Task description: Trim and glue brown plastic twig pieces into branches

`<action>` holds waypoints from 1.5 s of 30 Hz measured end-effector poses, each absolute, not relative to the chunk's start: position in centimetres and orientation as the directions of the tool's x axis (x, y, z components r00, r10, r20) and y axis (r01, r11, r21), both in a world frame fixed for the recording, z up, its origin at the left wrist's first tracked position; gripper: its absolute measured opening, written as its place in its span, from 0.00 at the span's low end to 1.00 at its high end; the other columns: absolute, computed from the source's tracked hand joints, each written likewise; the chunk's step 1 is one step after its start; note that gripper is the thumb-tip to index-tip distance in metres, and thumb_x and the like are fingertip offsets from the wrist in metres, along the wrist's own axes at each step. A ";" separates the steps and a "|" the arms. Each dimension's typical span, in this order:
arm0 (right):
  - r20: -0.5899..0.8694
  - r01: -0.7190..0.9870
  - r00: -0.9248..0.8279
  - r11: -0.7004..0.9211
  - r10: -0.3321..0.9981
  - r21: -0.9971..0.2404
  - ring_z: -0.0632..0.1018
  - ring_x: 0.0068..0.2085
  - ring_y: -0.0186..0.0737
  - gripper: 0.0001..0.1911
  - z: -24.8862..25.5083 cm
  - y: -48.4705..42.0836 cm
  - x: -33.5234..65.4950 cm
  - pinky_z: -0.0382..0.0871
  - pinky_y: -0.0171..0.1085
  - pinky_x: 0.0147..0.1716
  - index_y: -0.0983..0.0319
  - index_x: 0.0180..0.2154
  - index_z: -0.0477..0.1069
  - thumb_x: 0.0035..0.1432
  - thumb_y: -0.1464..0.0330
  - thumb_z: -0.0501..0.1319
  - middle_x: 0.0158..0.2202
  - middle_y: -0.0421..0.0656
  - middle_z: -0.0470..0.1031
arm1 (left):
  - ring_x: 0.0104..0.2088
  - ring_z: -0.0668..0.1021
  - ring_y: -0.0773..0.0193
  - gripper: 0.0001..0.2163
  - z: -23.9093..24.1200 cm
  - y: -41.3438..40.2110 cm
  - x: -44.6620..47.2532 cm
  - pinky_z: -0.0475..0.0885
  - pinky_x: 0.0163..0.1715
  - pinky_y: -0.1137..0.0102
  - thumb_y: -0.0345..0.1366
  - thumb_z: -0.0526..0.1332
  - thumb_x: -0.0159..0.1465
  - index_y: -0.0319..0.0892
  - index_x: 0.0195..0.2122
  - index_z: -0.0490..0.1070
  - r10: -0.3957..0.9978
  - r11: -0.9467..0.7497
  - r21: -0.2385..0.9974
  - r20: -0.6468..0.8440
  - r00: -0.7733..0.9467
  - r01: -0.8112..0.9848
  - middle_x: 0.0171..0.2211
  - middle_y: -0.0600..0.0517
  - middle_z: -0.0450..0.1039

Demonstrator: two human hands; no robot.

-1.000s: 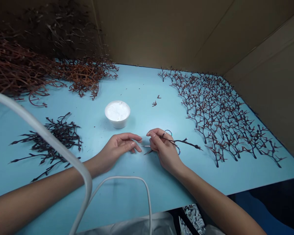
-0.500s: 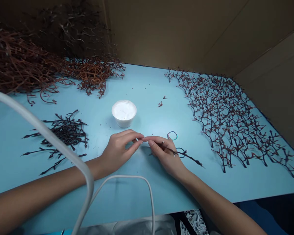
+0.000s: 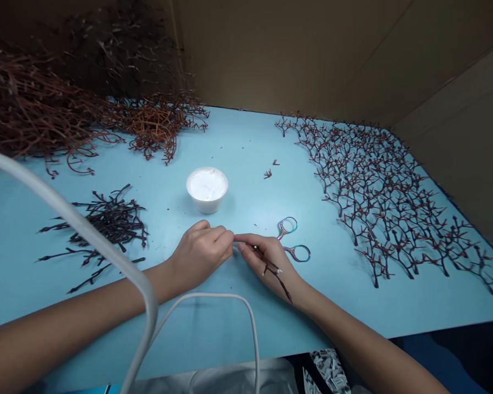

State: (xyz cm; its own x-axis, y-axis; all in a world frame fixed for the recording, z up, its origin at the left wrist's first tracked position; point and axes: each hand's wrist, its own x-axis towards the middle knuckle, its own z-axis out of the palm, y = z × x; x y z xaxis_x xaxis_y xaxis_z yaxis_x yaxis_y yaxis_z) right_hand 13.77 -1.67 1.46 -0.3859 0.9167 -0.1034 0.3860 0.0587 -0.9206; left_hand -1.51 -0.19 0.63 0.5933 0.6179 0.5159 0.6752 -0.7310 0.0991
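My left hand (image 3: 201,250) is closed, fingers curled in, its knuckles turned up. What its fingers hold, if anything, is hidden. My right hand (image 3: 273,260) meets it at the fingertips, thumb and index finger pinched together. From that pinch a thin dark brown twig (image 3: 285,290) with small side shoots and white dabs hangs back over the hand toward the wrist. Right behind the right hand lie scissors (image 3: 290,250) with rainbow-coloured ring handles, their blades covered by the hand. A white cup (image 3: 207,207) of white paste stands beyond my left hand.
A pile of dark twigs (image 3: 110,221) lies on the left, and a large heap of reddish-brown stems (image 3: 28,109) behind it. Many branched twigs (image 3: 365,180) spread over the right side. A white bent tube (image 3: 107,246) crosses the near left. Brown panels border the table.
My left hand has rolled over and its fingers have curled in. The twig in my right hand has swung down toward the wrist, and the scissor handles now show more.
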 end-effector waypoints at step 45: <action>-0.205 0.067 -0.343 -0.194 0.917 -0.979 0.51 0.17 0.26 0.12 1.7 -1.0 14.6 0.45 0.30 0.16 0.64 0.30 0.71 0.51 0.64 0.52 0.13 0.32 0.47 | 0.14 0.57 0.74 0.15 1.0 -0.3 -1.7 0.53 0.15 0.76 0.34 0.47 0.59 0.41 0.15 0.52 0.895 -0.334 0.844 0.144 0.423 0.420 0.12 0.60 0.50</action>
